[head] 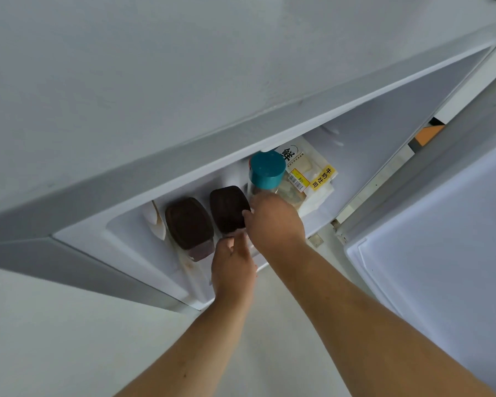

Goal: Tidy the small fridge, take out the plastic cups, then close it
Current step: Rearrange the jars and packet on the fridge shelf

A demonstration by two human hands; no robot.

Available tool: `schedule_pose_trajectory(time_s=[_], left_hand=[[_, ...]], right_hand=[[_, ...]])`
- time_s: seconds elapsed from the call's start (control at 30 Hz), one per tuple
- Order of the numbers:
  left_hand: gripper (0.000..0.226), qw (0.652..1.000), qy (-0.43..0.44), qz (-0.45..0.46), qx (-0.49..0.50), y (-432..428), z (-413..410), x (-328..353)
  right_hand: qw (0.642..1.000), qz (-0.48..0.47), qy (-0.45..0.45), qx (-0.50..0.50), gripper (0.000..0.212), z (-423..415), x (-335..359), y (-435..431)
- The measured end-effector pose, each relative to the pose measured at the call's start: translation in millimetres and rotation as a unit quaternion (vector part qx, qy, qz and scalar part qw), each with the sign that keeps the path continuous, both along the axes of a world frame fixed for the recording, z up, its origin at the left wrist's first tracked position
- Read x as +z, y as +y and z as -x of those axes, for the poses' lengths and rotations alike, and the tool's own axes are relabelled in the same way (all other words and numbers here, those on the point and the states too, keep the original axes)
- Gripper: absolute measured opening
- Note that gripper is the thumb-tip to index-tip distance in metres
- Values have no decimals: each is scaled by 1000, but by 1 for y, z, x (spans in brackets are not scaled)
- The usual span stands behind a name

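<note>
the small fridge (pixel 184 90) fills the upper half of the view, seen from above, its flat grey-white top nearest the camera and its compartment open below that top edge. the fridge door (pixel 441 253) stands swung wide to the right of the fridge, its pale inner face turned toward the person. inside the fridge, at the right end of the compartment, lies a bread bag (pixel 312 173) with a yellow label and a barcode sticker. in front of the bread bag and touching it stands a clear bottle with a teal cap (pixel 267 173), upright. left of that bottle, in the fridge, sit two containers with dark brown lids: the right dark-lidded container (pixel 228 207) just beside the bottle, and the left dark-lidded container (pixel 189 224) just beside its twin, near the fridge's left wall.

both bare forearms reach up from the bottom edge into the fridge. the right hand (pixel 275 222) is curled at the foot of the teal-capped bottle, thumb touching the right container's lid; it seems to be gripping the bottle's body, though the fingers are hidden behind the hand. the left hand (pixel 232 267) is loosely half open below the right container, its fingertips at that container's front edge, not clearly closed on it.
</note>
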State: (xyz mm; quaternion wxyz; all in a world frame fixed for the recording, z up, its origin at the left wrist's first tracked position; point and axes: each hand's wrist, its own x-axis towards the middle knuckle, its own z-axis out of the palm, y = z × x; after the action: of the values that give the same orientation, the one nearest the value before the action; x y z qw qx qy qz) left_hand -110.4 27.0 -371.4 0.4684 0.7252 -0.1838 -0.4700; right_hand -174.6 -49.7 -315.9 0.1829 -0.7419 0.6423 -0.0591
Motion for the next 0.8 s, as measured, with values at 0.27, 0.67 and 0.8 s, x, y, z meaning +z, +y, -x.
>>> schedule_pose_trajectory(time_s=[0.27, 0.67, 0.8], left_hand=[[65, 987, -137, 46, -71, 29, -13, -20], [77, 981, -130, 71, -128, -1, -4, -14], [59, 985, -117, 59, -110, 7, -10, -12]], right_hand=[[950, 143, 31, 276, 48, 13, -25, 34], [960, 139, 31, 241, 42, 24, -7, 7], [957, 150, 39, 244, 28, 17, -7, 9]])
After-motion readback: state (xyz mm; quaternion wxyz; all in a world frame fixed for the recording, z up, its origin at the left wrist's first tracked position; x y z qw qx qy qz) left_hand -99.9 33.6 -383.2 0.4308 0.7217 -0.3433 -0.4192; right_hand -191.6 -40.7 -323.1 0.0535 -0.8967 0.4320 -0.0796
